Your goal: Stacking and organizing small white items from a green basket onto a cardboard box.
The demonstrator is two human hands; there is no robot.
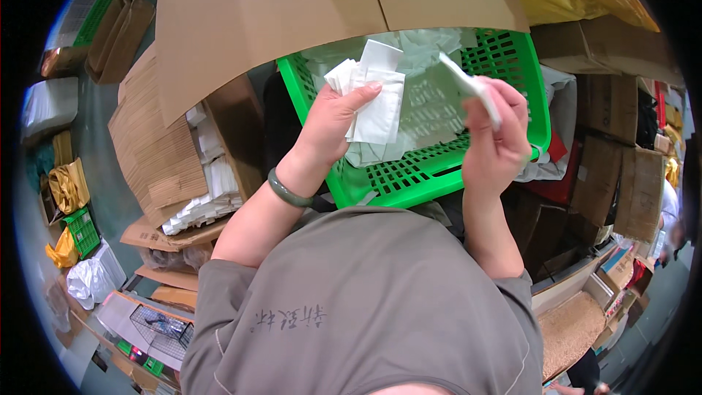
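— What is held now?
— The left hand [330, 115] grips fanned white packets [380, 102]; the right hand [497, 139] pinches one white piece [459, 73], both above the green basket [540, 106].
— What may go wrong?
— Uneven packets could slip if this pinch loosens, I think. Also, a cardboard flap [292, 14] covers the basket's far rim.

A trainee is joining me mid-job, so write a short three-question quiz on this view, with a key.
1. Which wrist wears the dark bangle?
2. True or false: the right hand is empty.
3. Fill in the colour: the left hand holds several white pieces over a ____ plastic basket.

Key:
1. The left.
2. False: it grips a folded white piece.
3. Green.
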